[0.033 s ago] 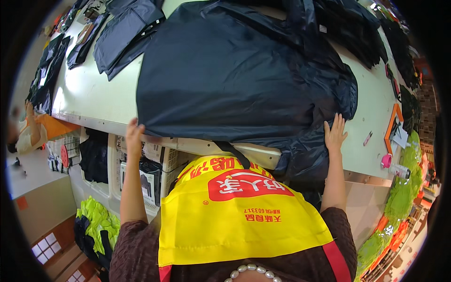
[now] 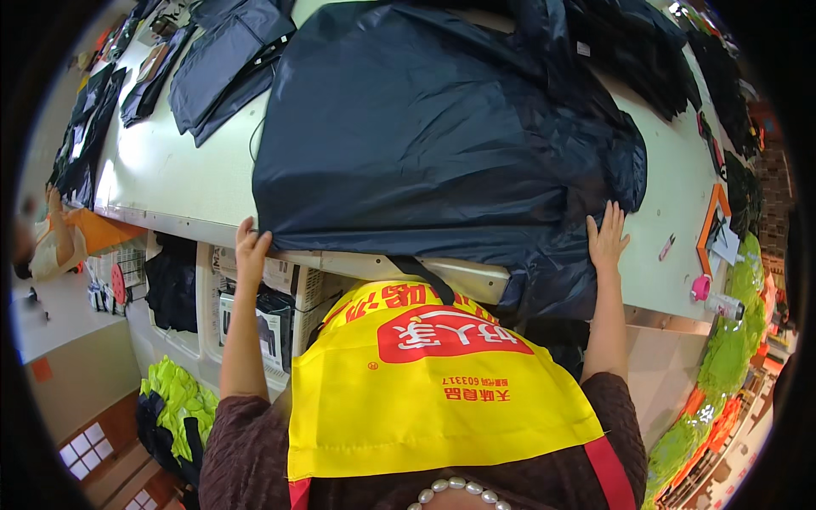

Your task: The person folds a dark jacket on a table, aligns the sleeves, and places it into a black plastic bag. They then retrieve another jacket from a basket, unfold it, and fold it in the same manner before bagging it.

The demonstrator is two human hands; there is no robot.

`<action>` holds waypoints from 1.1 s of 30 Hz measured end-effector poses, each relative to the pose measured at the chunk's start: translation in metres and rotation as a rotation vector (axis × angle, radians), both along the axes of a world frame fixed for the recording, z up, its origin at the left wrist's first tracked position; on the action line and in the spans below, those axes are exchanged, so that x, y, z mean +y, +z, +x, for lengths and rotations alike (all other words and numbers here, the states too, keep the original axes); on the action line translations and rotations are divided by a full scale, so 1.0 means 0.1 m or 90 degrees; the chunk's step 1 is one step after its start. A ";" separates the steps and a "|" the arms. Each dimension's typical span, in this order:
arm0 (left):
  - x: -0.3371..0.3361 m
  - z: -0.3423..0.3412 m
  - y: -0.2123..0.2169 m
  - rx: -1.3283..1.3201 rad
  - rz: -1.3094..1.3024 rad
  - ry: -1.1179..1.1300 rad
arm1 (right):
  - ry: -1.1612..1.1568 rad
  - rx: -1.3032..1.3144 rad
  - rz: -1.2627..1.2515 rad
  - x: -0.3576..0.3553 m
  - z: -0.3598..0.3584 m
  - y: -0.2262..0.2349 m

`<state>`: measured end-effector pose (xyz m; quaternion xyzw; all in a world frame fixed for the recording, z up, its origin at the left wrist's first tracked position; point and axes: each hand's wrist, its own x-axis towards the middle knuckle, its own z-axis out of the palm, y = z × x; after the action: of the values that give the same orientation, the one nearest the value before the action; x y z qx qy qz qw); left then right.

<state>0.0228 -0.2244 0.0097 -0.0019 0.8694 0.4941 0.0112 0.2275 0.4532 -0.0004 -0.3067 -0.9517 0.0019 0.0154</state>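
Note:
A large dark navy garment [image 2: 408, 136] of thin, shiny fabric lies spread across the pale worktable [image 2: 183, 183]. Its near edge hangs over the table's front, bunched at the right. My left hand [image 2: 252, 253] is at the garment's near left corner, thumb and fingers apart on either side of the edge; whether it pinches the fabric is not clear. My right hand [image 2: 606, 242] lies flat, fingers spread, at the garment's right side, touching the bunched cloth. A thin dark cord [image 2: 254, 140] curves out from the left edge.
Folded dark garments [image 2: 234, 64] are stacked at the far left, more dark cloth [image 2: 642, 64] at the far right. An orange frame [image 2: 711, 223], a pink-capped bottle [image 2: 714, 300] and a small marker-like item [image 2: 666, 247] are at right. Crates [image 2: 302, 310] stand underneath. Another person's arm [image 2: 59, 229] shows at left.
My left hand has shifted slightly right onto the garment's corner. The left edge has drawn rightward and creased, baring the cord. My right hand has barely moved.

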 end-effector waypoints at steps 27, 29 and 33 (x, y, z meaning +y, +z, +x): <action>1.30 -0.16 0.17 0.230 -0.624 -0.254 | 0.099 0.003 -0.107 -1.26 -1.13 0.29; 0.89 -0.04 0.09 0.206 -0.703 -0.336 | 0.134 0.086 -0.050 -1.60 -1.07 0.50; 0.87 -0.15 0.09 0.133 -0.618 -0.257 | 0.238 0.070 -0.078 -1.91 -0.87 0.17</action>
<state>0.0076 -0.1375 0.0185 0.2100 0.9773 0.0204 0.0171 0.1409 0.2621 0.0164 -0.1243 -0.9879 0.0791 0.0481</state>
